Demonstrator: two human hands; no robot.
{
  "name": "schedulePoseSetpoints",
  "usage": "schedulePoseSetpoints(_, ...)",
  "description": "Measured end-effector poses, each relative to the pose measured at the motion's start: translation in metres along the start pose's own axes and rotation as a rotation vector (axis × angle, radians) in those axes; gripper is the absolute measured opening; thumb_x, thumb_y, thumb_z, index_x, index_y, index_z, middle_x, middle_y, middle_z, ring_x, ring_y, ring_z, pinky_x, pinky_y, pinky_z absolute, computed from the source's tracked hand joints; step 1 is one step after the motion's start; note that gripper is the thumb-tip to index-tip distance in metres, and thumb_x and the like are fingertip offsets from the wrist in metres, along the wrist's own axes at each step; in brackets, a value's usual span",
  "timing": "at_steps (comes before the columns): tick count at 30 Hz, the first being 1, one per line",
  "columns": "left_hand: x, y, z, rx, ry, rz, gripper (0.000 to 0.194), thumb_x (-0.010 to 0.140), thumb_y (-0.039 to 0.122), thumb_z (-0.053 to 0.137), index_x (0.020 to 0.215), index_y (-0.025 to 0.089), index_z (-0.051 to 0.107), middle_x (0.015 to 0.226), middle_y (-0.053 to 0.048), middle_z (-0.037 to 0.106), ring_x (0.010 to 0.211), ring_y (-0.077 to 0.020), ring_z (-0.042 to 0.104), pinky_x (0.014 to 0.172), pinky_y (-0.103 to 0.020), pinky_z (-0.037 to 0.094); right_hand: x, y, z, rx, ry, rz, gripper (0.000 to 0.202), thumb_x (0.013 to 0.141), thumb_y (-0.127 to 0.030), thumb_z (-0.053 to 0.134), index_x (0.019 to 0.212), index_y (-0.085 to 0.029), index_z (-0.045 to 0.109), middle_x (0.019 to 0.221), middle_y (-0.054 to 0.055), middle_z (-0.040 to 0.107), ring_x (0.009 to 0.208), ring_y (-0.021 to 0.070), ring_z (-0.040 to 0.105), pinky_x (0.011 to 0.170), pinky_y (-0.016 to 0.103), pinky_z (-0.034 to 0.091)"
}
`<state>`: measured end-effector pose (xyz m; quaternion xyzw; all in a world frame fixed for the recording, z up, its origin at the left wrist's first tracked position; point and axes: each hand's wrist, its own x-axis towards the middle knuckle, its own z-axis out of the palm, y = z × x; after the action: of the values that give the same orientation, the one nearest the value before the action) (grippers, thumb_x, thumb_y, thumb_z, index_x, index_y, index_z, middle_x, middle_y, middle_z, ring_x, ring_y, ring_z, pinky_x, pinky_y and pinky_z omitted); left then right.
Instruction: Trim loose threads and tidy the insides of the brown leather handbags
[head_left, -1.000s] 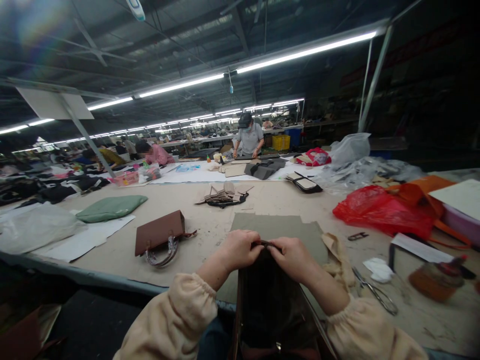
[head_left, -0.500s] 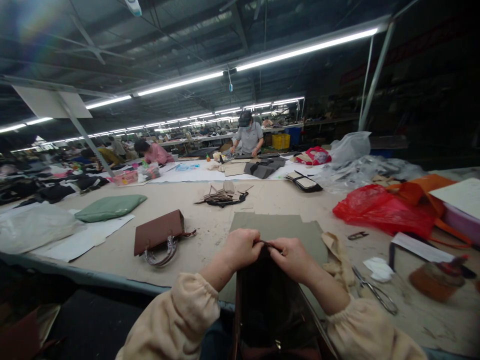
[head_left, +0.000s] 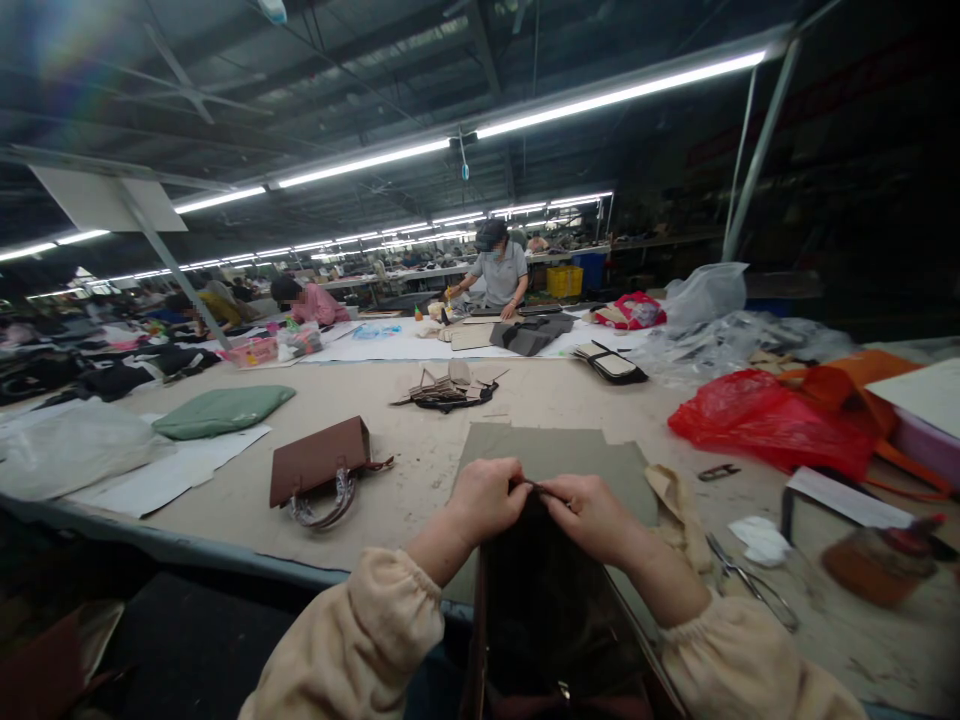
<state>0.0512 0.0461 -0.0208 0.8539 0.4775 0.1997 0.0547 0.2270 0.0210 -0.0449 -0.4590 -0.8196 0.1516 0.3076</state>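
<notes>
An open brown handbag (head_left: 559, 620) with a dark inside stands close to my body, its far edge at the table's front. My left hand (head_left: 491, 497) pinches that far edge between thumb and fingers. Right beside it, my right hand (head_left: 589, 510) grips the same rim, the two thumbs almost meeting. Under and beyond the hands lies a flat grey-green sheet (head_left: 555, 450). A second brown handbag (head_left: 319, 465), its handles wrapped in clear plastic, rests on the table to the left.
Scissors (head_left: 754, 585), a white crumpled tissue (head_left: 759, 540), a thread snipper (head_left: 718, 472) and an orange-brown bottle (head_left: 877, 565) lie to the right. Behind them is a red plastic bag (head_left: 772, 420). A green pouch (head_left: 225, 411) lies left. A co-worker (head_left: 499, 275) stands across the table.
My hands keep their grip on the bag's rim with hardly any movement. The view has shifted slightly. Across the table, the co-worker's arm has lifted outward.
</notes>
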Motion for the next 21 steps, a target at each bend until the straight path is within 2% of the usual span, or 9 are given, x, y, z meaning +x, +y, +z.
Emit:
schedulePoseSetpoints(4,-0.0008,0.0007,0.0019,-0.013,0.016,-0.023,0.016,0.079,0.034,0.051,0.074,0.02,0.058,0.071,-0.001,0.065,0.067,-0.0164,0.059,0.06,-0.025,0.039,0.0,0.0013,-0.0006,-0.018,-0.01,-0.02,0.023,0.085,-0.019,0.043,0.082,-0.018,0.066,0.073,0.003,0.065,0.068,0.0138,0.057,0.063,0.023,0.039)
schedulePoseSetpoints(6,-0.0009,0.001,0.002,-0.057,0.041,-0.042,0.013,0.077,0.032,0.054,0.082,0.02,0.056,0.075,-0.001,0.065,0.069,-0.0165,0.06,0.062,-0.025,0.041,-0.0001,0.0011,-0.0012,-0.036,-0.021,-0.031,0.023,0.085,-0.019,0.043,0.079,-0.018,0.065,0.071,0.003,0.064,0.067,0.0136,0.056,0.062,0.023,0.038)
schedulePoseSetpoints(9,-0.0004,0.001,0.0006,-0.108,0.055,-0.056,0.023,0.074,0.029,0.059,0.094,0.02,0.052,0.081,-0.001,0.067,0.074,-0.0167,0.061,0.064,-0.024,0.043,-0.0006,-0.0005,-0.002,-0.064,-0.038,-0.04,0.022,0.085,-0.019,0.043,0.079,-0.018,0.064,0.07,0.003,0.063,0.066,0.0134,0.056,0.061,0.023,0.037)
schedulePoseSetpoints(11,-0.0002,0.0004,-0.0011,-0.083,0.025,-0.035,0.023,0.076,0.029,0.057,0.097,0.021,0.053,0.083,-0.001,0.068,0.076,-0.0171,0.062,0.066,-0.025,0.044,-0.0007,-0.0022,-0.0023,-0.088,-0.043,-0.036,0.023,0.085,-0.018,0.042,0.079,-0.018,0.064,0.07,0.003,0.063,0.067,0.0134,0.056,0.061,0.023,0.037)
schedulePoseSetpoints(17,-0.0015,0.0007,-0.006,0.102,-0.061,0.092,0.017,0.082,0.032,0.047,0.084,0.023,0.062,0.083,-0.002,0.068,0.079,-0.0186,0.061,0.069,-0.028,0.044,0.0018,-0.0065,-0.0044,-0.18,-0.079,-0.048,0.022,0.084,-0.016,0.041,0.074,-0.017,0.061,0.073,0.003,0.064,0.068,0.0133,0.057,0.061,0.023,0.036)
schedulePoseSetpoints(21,-0.0003,0.0088,-0.0042,0.192,-0.068,0.096,0.017,0.081,0.029,0.045,0.082,0.021,0.06,0.082,-0.003,0.065,0.076,-0.0194,0.06,0.066,-0.028,0.044,0.0053,-0.0068,-0.005,-0.265,-0.092,-0.045,0.022,0.083,-0.014,0.041,0.073,-0.017,0.06,0.072,0.003,0.065,0.067,0.0136,0.058,0.06,0.023,0.034)
